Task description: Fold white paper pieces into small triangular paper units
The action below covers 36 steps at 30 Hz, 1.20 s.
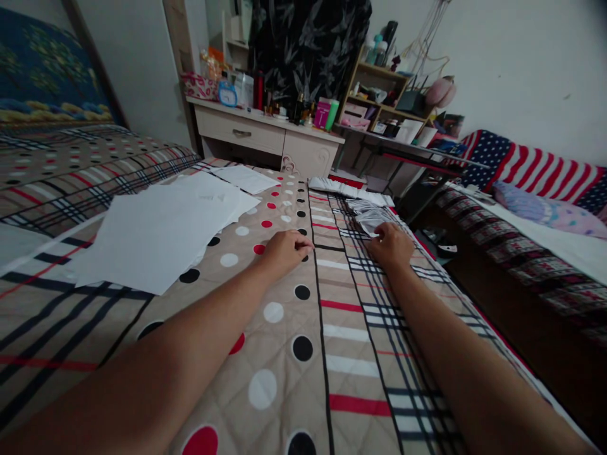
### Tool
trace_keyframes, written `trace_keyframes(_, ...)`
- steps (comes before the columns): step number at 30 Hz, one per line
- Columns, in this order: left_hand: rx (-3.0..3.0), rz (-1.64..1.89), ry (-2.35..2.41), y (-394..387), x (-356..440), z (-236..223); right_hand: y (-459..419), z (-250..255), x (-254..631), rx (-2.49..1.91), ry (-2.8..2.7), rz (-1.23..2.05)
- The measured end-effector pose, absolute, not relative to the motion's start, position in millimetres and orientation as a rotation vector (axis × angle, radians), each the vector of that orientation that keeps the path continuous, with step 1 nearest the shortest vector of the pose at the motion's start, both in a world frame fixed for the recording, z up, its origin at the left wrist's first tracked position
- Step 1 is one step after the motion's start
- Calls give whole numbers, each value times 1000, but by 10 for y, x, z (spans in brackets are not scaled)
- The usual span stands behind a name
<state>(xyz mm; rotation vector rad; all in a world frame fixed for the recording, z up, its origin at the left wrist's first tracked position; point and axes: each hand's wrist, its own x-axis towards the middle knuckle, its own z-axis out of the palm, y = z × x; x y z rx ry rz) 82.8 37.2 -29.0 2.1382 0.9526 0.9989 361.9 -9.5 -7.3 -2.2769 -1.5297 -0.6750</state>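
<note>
My left hand (287, 251) is just above the bedspread in the middle, its thumb and fingers closed together with nothing visible between them. Farther right, my right hand (392, 246) is at the near end of a fanned pile of thin, clear-and-white plastic packets (367, 213). Its fingers are pinched at the edge of the pile. Behind that pile lies a row of white folded packets (348, 189). Large white paper sheets (165, 221) lie loosely stacked to the left of my left hand, with a smaller white stack (247, 179) beyond them.
All of this rests on a quilted bedspread (279, 379) with dots and stripes. A white dresser (241, 129) with bottles and boxes stands behind the bed. To the right are a desk with a shelf (379, 95), a dark floor gap and another bed (559, 253).
</note>
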Motion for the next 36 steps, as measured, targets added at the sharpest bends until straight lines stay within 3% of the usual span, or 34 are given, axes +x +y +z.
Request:
trace_keyframes(6, 2145, 945, 994, 335, 819, -232, -8, -112, 3607, -2285, -1951, -609)
trace_keyframes(12, 2136, 930, 989, 325, 820, -218, -44, -226, 3109, -2501, -1702, -438)
trace_keyframes(18, 2141, 896, 933, 164, 715, -157, -332, -254, 2381, -2240, -1906, -466)
trace_keyframes(23, 2259, 738, 751, -109, 171, 1, -441, -240, 2254, -2079, -2013, -428)
trace_keyframes(32, 2442, 1040, 1501, 22, -1264, 211, -406, -182, 2227, -2036, -2031, -404)
trace_keyframes(36, 2411, 898, 1833, 197, -1315, 174, -409, -182, 2236, -2020, -2020, -390)
